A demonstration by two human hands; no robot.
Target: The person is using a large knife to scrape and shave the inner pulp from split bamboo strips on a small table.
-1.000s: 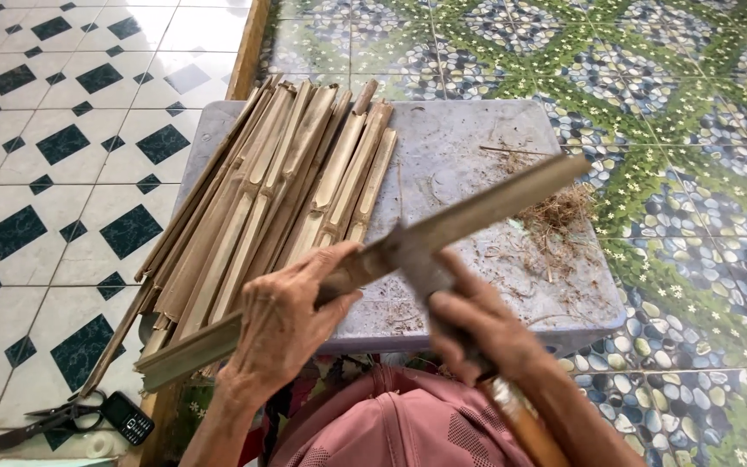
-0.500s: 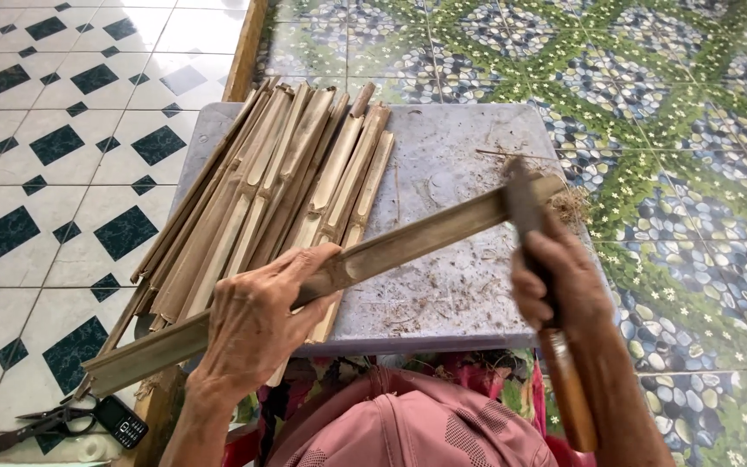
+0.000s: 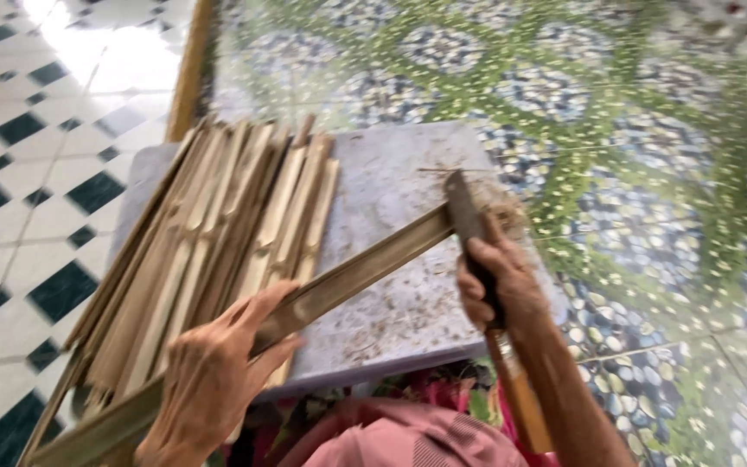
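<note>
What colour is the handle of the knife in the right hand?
Orange-brown wood, on the knife handle below the right hand; head view shows it.

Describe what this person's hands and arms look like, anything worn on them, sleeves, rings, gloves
Both hands are bare: no gloves, rings, watch or bracelets show on the left hand or the right hand. Both forearms are uncovered as far as the picture shows, with no sleeve reaching the wrists. The hands look lean and wrinkled, with prominent knuckles and tendons. The picture is motion-blurred, so finer marks cannot be told.

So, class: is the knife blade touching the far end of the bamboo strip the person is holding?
Yes: the knife blade in the right hand meets the far end of the bamboo strip that the left hand grips.
</note>
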